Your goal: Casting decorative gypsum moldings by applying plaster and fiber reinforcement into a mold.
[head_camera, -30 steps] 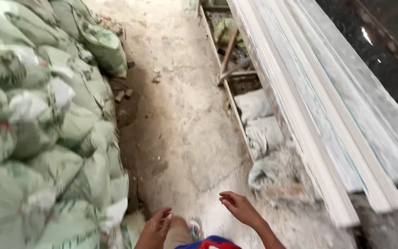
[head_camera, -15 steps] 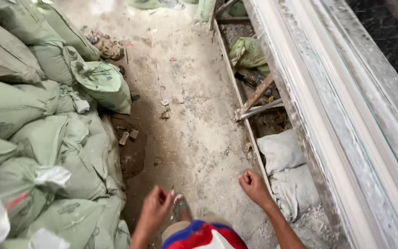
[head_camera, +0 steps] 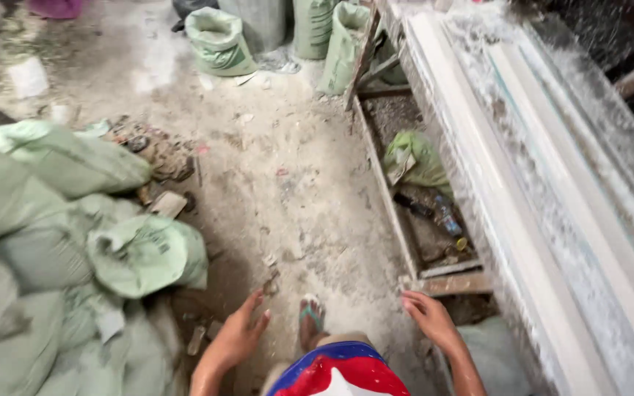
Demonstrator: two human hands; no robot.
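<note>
Both hands empty, fingers loosely spread, hanging above the dusty floor (head_camera: 288, 183). Left hand (head_camera: 240, 334) open, nearest the pile of green sacks (head_camera: 60, 242) along the floor's left edge. Right hand (head_camera: 428, 317) open, palm down, just beside a wooden plank (head_camera: 455, 282) at the long pale slab stack (head_camera: 552, 220) on the right edge. Sandalled foot (head_camera: 311, 317) between the hands.

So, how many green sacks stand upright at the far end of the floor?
3: one open sack left, one grey-green sack behind, one sack beside the wooden frame. Others may be hidden.
</note>
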